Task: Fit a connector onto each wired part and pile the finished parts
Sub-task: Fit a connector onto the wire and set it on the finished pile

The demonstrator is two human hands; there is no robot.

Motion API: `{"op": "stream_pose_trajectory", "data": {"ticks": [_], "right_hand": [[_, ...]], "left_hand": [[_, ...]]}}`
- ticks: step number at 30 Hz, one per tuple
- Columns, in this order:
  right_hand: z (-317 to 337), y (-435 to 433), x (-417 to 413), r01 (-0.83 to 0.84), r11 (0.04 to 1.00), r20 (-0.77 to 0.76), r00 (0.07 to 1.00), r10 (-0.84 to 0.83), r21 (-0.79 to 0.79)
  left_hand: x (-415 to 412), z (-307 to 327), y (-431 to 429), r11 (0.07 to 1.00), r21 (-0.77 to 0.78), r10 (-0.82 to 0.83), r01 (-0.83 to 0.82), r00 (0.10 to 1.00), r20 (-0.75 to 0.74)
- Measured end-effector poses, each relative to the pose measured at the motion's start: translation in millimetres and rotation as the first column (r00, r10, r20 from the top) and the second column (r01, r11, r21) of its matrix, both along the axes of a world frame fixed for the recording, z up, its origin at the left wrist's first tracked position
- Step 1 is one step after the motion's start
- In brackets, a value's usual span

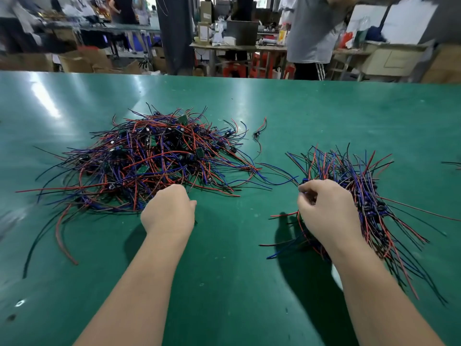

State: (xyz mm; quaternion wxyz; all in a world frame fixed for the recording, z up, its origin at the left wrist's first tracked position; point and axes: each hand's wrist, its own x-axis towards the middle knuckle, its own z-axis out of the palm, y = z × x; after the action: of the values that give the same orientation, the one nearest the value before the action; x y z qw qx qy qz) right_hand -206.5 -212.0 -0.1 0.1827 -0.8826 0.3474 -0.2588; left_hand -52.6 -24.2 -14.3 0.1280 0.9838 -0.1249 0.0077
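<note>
A big tangled pile of wired parts [149, 156], red, blue and black leads with small green boards, lies at the left centre of the green table [237, 270]. A second, neater pile of wired parts [359, 186] lies at the right. My left hand [169, 213] sits at the near edge of the big pile with its back toward me; its fingers are bent down out of sight, so anything in it is hidden. My right hand [326, 211] is over the near left side of the right pile, fingers curled round a wired part whose leads trail out beneath the hand.
One loose wired part [257, 133] lies between the piles, farther back. More wire ends show at the table's right edge [452, 164]. Beyond the far table edge a person [309, 33] stands among benches and cardboard boxes [82, 58].
</note>
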Motion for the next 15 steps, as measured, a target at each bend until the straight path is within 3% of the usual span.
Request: {"op": "stream_pose_trajectory", "data": {"ticks": [3,7,12,13,15], "right_hand": [[-1.9,2.6,1.2,-0.047,0.998,0.060,0.997,0.049,-0.034],[-5.1,6.7,5.0,-0.128,0.990,0.138,0.981,0.136,-0.062],[-9.7,12.1,11.2,-0.213,0.975,0.183,0.958,0.222,-0.070],[-10.5,12.5,11.3,-0.228,0.972,0.182,0.955,0.236,-0.061],[-11.1,12.3,10.8,-0.256,0.966,0.178,0.949,0.260,-0.045]], "left_hand": [[-0.7,0.6,-1.9,1.000,0.007,0.003,-0.003,1.000,-0.013],[-1.9,3.0,4.2,0.997,-0.069,-0.048,0.037,0.986,-0.158],[-25.4,7.1,-0.5,0.924,-0.229,-0.380,0.307,0.808,-0.450],[-28.4,7.3,-2.6,0.923,-0.213,-0.381,0.320,0.831,-0.405],[-28.3,7.8,-5.5,0.950,-0.186,-0.283,0.251,0.945,-0.167]]}}
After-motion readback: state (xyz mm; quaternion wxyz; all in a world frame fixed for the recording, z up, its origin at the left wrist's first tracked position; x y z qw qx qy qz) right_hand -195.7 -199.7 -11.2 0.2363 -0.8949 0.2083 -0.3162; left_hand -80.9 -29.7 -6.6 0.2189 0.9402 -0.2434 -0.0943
